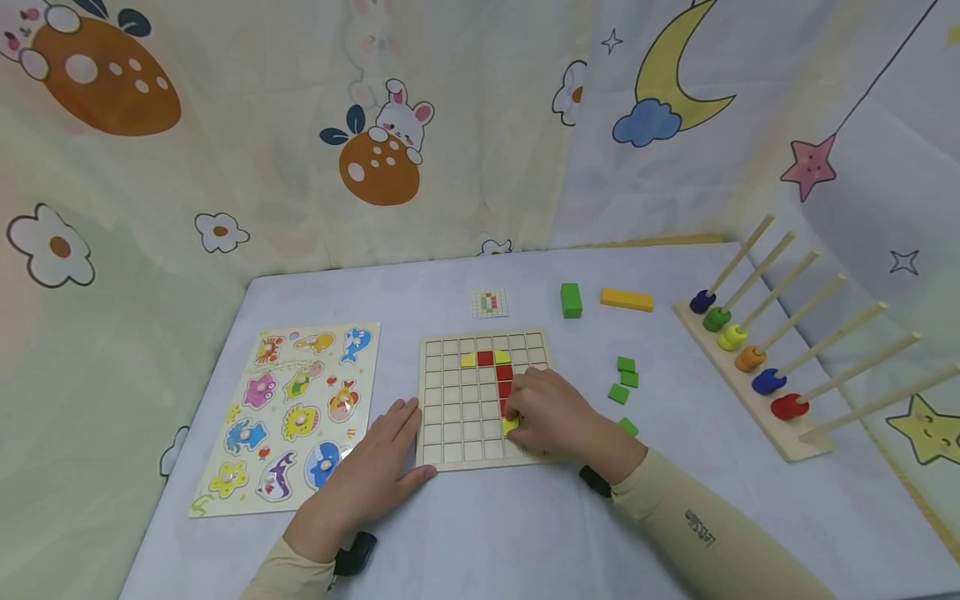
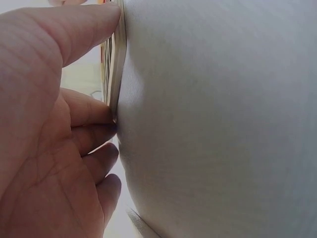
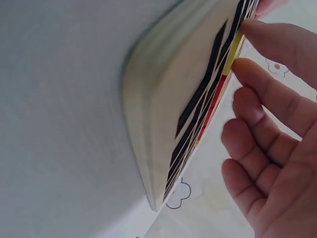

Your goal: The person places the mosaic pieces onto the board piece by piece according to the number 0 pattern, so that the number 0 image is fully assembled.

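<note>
A square wooden grid board (image 1: 457,402) lies flat mid-table, its cells framed by raised strips. Red tiles (image 1: 504,372) and yellow corner pieces (image 1: 468,361) fill some upper cells, with more red running down a column. My right hand (image 1: 551,410) is over the board's right side; thumb and forefinger pinch a yellow tile (image 3: 232,55) at the bottom of that red column, partly hidden by the fingers. My left hand (image 1: 378,450) rests at the board's left edge, fingers extended, thumb touching the lower left corner (image 2: 118,29).
A small pattern card (image 1: 490,303) sits behind the board. To the right are green tiles (image 1: 618,393), a green block (image 1: 571,301), a yellow block (image 1: 627,300) and a peg rack (image 1: 750,383) with coloured beads. An animal knob puzzle (image 1: 247,475) lies left, partly under my left hand.
</note>
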`<state>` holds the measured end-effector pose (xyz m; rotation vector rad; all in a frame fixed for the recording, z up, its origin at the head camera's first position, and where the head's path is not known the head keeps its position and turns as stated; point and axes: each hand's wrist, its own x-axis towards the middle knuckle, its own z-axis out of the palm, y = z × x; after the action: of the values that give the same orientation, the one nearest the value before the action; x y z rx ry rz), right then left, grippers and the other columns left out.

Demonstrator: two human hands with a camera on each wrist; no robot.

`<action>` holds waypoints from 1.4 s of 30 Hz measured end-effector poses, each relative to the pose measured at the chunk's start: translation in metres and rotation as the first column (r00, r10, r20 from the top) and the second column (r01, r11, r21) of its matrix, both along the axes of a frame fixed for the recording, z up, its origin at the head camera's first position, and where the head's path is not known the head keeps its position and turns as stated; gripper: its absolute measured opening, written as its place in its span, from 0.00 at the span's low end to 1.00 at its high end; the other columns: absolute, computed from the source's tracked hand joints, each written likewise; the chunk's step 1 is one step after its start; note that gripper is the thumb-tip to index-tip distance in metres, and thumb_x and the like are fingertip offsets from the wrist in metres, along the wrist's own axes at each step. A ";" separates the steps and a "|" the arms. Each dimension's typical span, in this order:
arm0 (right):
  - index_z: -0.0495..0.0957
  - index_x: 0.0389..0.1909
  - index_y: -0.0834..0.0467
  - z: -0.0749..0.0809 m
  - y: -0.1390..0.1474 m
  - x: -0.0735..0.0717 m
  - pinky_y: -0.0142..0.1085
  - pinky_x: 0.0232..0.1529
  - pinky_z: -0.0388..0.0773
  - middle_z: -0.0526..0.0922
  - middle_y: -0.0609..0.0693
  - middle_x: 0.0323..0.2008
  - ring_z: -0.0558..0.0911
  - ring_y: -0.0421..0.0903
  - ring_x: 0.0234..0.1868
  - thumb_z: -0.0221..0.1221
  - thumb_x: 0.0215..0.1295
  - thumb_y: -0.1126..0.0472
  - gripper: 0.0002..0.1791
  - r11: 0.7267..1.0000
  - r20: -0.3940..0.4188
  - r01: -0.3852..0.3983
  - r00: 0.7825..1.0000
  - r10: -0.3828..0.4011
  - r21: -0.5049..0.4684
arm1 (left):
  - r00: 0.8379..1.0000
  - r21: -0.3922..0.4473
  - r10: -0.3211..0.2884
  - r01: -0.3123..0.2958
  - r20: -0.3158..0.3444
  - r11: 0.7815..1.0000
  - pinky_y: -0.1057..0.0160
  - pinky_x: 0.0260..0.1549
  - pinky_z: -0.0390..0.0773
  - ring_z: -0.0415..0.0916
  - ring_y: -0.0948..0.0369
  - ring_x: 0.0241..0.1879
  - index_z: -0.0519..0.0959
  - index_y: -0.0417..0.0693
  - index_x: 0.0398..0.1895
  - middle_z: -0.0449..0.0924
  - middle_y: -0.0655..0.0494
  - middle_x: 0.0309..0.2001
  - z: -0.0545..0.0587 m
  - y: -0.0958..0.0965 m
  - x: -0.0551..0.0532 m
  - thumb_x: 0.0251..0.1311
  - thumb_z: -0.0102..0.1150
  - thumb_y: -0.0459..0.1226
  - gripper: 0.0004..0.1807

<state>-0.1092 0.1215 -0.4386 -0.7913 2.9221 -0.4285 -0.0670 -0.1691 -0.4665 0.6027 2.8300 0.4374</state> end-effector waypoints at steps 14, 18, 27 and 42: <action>0.93 0.34 0.48 0.004 0.010 -0.003 0.39 0.47 0.76 0.84 0.41 0.33 0.74 0.40 0.37 0.75 0.55 0.55 0.06 1.000 -0.048 -0.005 0.999 0.004 -0.021 | 1.000 -0.014 -0.002 0.002 -0.010 1.000 0.45 0.81 0.60 0.46 0.50 0.85 0.55 0.45 0.84 0.50 0.51 0.86 -0.001 0.000 0.000 0.66 0.66 0.58 0.51; 0.93 0.35 0.51 0.015 0.022 -0.008 0.39 0.47 0.77 0.85 0.43 0.35 0.76 0.42 0.40 0.77 0.55 0.54 0.09 0.999 -0.072 0.018 0.997 -0.021 -0.040 | 1.000 -0.007 -0.004 0.004 -0.004 1.000 0.45 0.81 0.59 0.46 0.49 0.85 0.55 0.44 0.84 0.50 0.51 0.86 -0.001 -0.001 0.000 0.66 0.66 0.58 0.51; 0.92 0.39 0.52 0.035 0.059 -0.016 0.38 0.42 0.73 0.85 0.45 0.36 0.76 0.44 0.40 0.78 0.56 0.53 0.12 0.990 -0.108 0.130 0.985 -0.136 -0.063 | 1.000 -0.015 -0.012 0.012 -0.011 1.000 0.45 0.81 0.59 0.46 0.49 0.85 0.56 0.43 0.83 0.50 0.50 0.85 -0.002 -0.001 -0.001 0.67 0.66 0.58 0.51; 0.91 0.40 0.55 0.035 0.123 0.001 0.43 0.42 0.75 0.85 0.50 0.38 0.78 0.49 0.41 0.76 0.58 0.54 0.12 0.962 -0.099 0.272 0.957 -0.274 -0.030 | 1.000 -0.008 -0.005 0.005 0.009 1.000 0.45 0.81 0.59 0.45 0.50 0.86 0.53 0.46 0.84 0.48 0.52 0.86 -0.002 -0.002 -0.001 0.67 0.65 0.59 0.52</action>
<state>-0.1087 0.2441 -0.4033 -0.4215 3.1404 -0.4443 -0.0684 -0.1714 -0.4682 0.6053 2.8199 0.4263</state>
